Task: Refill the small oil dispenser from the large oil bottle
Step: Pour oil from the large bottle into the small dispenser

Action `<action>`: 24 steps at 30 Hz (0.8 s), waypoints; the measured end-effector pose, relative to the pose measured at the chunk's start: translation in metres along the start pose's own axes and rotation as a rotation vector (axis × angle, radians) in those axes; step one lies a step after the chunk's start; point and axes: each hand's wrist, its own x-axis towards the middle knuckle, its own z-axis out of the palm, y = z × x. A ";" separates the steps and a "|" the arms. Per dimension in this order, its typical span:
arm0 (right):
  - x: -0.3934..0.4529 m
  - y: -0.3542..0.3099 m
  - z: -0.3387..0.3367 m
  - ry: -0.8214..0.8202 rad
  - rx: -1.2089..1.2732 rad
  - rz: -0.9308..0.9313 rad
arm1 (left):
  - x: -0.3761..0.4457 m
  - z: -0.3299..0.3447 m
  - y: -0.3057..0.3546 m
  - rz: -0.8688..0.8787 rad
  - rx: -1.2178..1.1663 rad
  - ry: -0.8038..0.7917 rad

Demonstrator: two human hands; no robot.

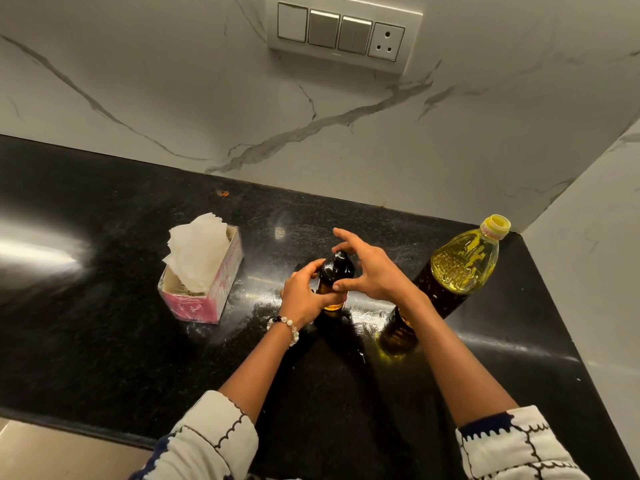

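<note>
The small oil dispenser (335,271), dark amber with a black pump top, stands upright in the middle of the black counter (104,271). My left hand (304,296) grips its body from the left. My right hand (372,268) is at its top, thumb touching the dispenser's shoulder, the other fingers spread over the pump head. The large oil bottle (460,268), clear plastic with yellow oil and a yellow cap on, stands to the right, just behind my right forearm.
A pink tissue box (204,289) with white tissue sticking out sits left of the dispenser. The marble wall runs behind, with a switch panel (343,32) above. A side wall closes the counter on the right. The counter's front edge is near my sleeves.
</note>
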 end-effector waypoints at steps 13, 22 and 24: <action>0.001 0.005 0.001 -0.029 -0.077 -0.007 | 0.001 0.001 0.000 0.030 0.015 0.020; 0.000 0.004 0.013 0.057 -0.148 0.050 | 0.001 0.001 0.001 0.045 0.025 0.027; -0.001 0.004 0.010 0.014 -0.094 0.025 | 0.001 0.001 0.001 0.039 0.030 0.025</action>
